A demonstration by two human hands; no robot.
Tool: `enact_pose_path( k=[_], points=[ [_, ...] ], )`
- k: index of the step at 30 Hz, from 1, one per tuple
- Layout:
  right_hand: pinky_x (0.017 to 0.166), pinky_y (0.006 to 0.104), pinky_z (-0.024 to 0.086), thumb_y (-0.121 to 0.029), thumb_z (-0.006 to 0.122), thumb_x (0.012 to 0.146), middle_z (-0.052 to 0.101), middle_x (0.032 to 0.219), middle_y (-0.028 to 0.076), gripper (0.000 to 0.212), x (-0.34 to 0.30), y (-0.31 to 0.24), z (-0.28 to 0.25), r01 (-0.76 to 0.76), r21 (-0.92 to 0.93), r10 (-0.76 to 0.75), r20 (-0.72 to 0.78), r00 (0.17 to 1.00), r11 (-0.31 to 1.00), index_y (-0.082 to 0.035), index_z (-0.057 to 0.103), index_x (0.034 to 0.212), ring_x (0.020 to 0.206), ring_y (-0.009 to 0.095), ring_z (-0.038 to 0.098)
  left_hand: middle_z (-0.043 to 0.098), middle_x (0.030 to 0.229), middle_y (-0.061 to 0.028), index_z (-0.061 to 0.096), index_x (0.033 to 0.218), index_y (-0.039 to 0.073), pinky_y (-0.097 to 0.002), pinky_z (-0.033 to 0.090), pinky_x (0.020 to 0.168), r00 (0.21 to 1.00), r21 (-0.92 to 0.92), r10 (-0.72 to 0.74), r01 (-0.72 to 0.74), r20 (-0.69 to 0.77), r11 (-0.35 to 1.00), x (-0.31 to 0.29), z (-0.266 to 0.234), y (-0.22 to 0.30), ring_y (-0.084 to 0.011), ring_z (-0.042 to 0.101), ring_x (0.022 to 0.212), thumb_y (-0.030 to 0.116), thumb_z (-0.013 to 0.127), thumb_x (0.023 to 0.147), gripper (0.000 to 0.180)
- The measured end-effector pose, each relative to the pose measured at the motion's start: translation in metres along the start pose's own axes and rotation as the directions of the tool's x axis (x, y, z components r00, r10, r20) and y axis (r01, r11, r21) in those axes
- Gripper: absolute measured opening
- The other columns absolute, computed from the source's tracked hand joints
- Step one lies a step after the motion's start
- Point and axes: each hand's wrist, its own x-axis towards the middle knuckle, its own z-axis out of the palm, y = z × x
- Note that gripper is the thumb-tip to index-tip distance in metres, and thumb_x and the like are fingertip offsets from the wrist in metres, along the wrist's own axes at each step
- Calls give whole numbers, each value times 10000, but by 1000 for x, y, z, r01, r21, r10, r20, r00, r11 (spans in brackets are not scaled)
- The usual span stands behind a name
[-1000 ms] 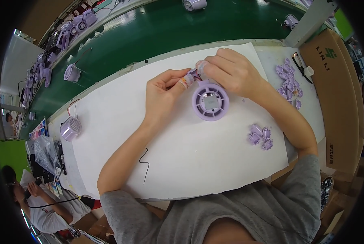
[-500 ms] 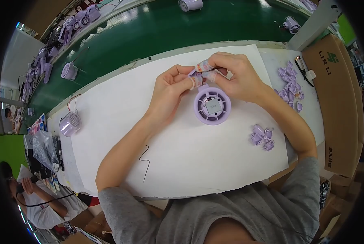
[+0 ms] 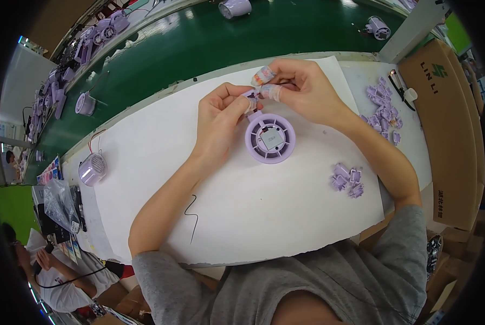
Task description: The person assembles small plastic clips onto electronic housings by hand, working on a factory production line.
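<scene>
A round lilac fan housing (image 3: pixel 270 138) lies face up on the white sheet (image 3: pixel 161 162), a small circuit board showing in its middle. Just above its top rim, my left hand (image 3: pixel 221 116) and my right hand (image 3: pixel 299 89) meet, both pinching one small lilac part (image 3: pixel 253 97) between fingertips. Two fingers of my right hand wear taped tips. The part itself is mostly hidden by the fingers.
A small heap of lilac parts (image 3: pixel 348 180) lies right of the housing, a larger heap (image 3: pixel 383 111) at the far right beside a cardboard box (image 3: pixel 448 124). A finished lilac fan (image 3: pixel 92 169) sits at the sheet's left edge. A green conveyor belt (image 3: pixel 199 43) carrying more fans runs behind. A bent wire (image 3: pixel 192 216) lies near me.
Both hands have lifted from beside the housing to just above its top rim, fingertips now closer together on the small part. The housing stays in place.
</scene>
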Motion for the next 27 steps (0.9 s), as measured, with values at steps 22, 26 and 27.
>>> enact_pose_path(
  k=[22, 26, 27],
  points=[
    [694, 241, 462, -12, 548, 777, 616, 795, 75, 124, 0, 8, -4, 47, 50, -50, 59, 997, 998, 32, 587, 886, 731, 108, 574, 597, 836, -77, 516, 992, 2, -240, 453, 687, 992, 169, -75, 57, 100, 984, 1, -3, 2, -107, 529, 727, 83, 516, 783, 225],
    [736, 245, 450, -206, 564, 825, 635, 846, 88, 253, 4, 2, -13, -59, -65, 66, 104, 992, 996, 22, 626, 917, 766, 126, 594, 606, 947, -113, 478, 1059, 14, -322, 411, 802, 926, 659, 307, -374, 221, 653, 6, -23, 19, -184, 531, 908, 103, 623, 699, 398],
    [736, 245, 450, -206, 564, 825, 635, 846, 88, 253, 6, -3, -13, -58, -63, 64, 104, 993, 996, 22, 626, 917, 766, 126, 594, 594, 978, -126, 480, 1054, 13, -331, 409, 812, 902, 683, 358, -419, 239, 598, 5, -30, 26, -195, 526, 933, 123, 629, 702, 398]
  ],
)
